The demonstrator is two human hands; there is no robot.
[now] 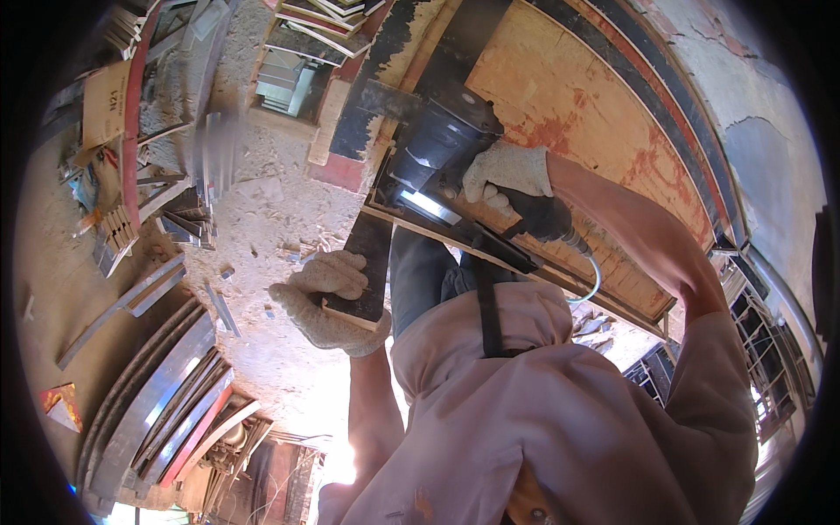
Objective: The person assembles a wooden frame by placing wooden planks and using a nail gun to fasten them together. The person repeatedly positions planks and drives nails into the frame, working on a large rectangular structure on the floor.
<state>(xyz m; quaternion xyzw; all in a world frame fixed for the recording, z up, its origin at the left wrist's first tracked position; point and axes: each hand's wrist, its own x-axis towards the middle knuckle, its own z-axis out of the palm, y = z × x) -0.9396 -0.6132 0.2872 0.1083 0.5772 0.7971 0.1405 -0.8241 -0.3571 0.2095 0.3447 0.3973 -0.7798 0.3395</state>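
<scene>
My right hand (509, 175), in a pale knit glove, is wrapped round the handle of a black nail gun (451, 131). A thin pale air hose (598, 278) runs from the back end of that handle. The gun lies over the near edge of a large wooden panel (604, 114); its nose contact is hard to make out. On the left, my left hand (328, 297), gloved as well, grips the end of a short dark board (369, 258). The board's far end reaches the panel's edge near the gun.
Dark strips and a red strip (652, 52) border the panel's far side. Stacked thin boards (328, 26) stand at the top. Wood scraps (179, 192) litter the dusty floor (271, 192) on the left. Curved boards (153, 411) lean at lower left. A worn wall (752, 114) stands right.
</scene>
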